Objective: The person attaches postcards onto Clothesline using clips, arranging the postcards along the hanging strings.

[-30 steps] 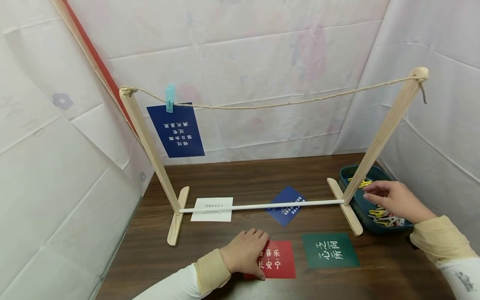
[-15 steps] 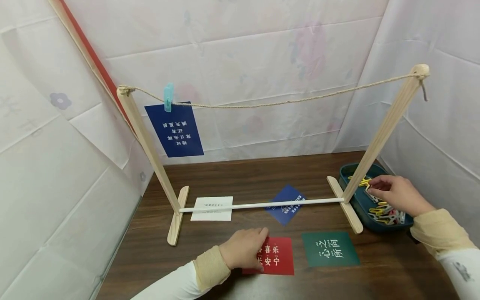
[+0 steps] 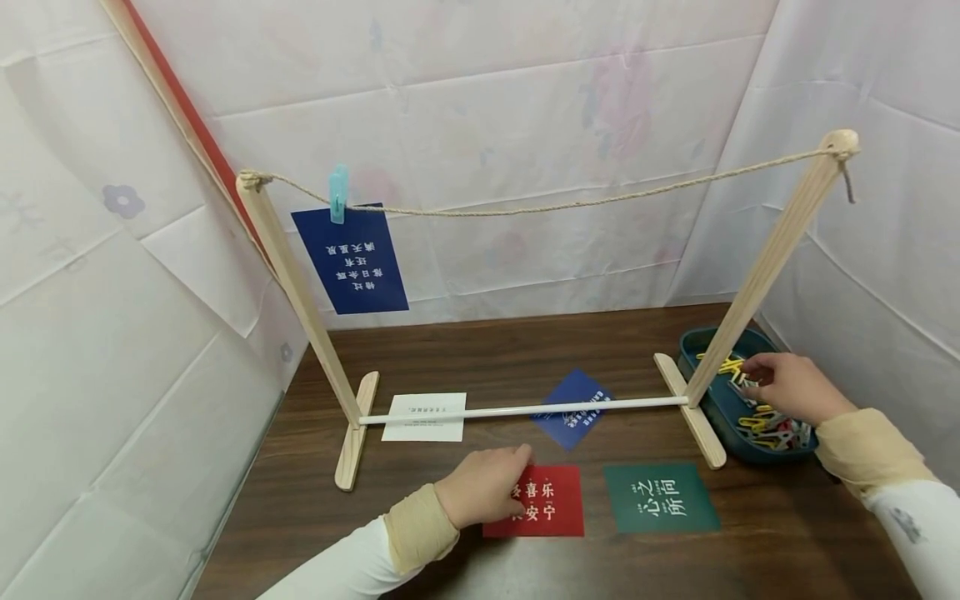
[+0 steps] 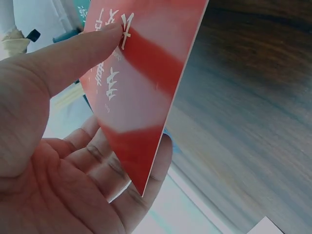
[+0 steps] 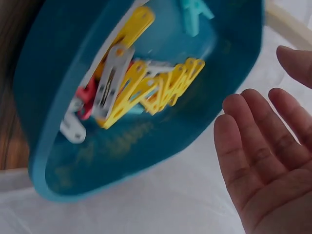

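Observation:
My left hand (image 3: 483,487) holds a red card (image 3: 551,504) with white characters by its left side, low over the wooden table. In the left wrist view the thumb lies across the printed face of the card (image 4: 141,97) and the fingers are behind it. Over at the right, my right hand (image 3: 798,387) hovers above a dark teal basket (image 3: 723,408) of clothespins (image 3: 772,429). The right wrist view shows that hand's fingers (image 5: 258,146) extended, thumb apart, nothing between them. Yellow, white and red clothespins (image 5: 183,80) lie in the basket.
A wooden rack with posts (image 3: 772,267) carries a twine line (image 3: 510,214). A light-blue clothespin (image 3: 338,196) hangs a dark blue card (image 3: 352,267) at its left. White (image 3: 423,429), blue (image 3: 566,429) and green (image 3: 660,500) cards lie on the table. A crossbar (image 3: 510,412) spans the rack's feet.
The left hand's fingers have drawn in on the red card, which has shifted slightly away from me. The right hand has moved a little farther back and right over the basket.

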Available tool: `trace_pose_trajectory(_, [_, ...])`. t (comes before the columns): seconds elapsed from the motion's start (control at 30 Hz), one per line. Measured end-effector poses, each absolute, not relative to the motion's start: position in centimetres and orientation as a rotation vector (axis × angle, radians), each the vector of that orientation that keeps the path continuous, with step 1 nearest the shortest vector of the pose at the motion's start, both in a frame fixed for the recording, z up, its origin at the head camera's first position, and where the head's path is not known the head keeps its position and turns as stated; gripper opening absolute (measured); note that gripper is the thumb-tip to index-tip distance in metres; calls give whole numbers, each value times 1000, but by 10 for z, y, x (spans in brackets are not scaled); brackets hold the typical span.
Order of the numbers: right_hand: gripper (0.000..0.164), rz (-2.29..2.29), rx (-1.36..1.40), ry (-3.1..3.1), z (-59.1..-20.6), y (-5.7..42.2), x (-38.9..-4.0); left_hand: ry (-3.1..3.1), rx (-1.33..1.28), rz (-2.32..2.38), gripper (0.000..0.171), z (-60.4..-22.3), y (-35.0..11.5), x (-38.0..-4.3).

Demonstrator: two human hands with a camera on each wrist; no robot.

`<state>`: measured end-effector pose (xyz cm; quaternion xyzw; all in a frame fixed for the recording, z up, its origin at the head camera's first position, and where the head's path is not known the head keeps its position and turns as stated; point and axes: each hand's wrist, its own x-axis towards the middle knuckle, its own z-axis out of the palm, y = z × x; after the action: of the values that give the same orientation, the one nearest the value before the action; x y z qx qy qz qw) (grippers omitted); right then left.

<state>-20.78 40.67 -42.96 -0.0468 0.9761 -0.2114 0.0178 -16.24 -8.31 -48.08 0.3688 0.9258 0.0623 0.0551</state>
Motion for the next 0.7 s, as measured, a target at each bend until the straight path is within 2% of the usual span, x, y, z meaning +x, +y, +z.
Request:
trace_pose_trajectory(0.2, [49,-478,-146,2993,-429,414,-216,2798,1109,227,46,-480,-83,-164])
trace_pose_trajectory(0.7, [41,-210,-222,2890,-435,428,-231,2858,1156,237,31,-470,-83,-161])
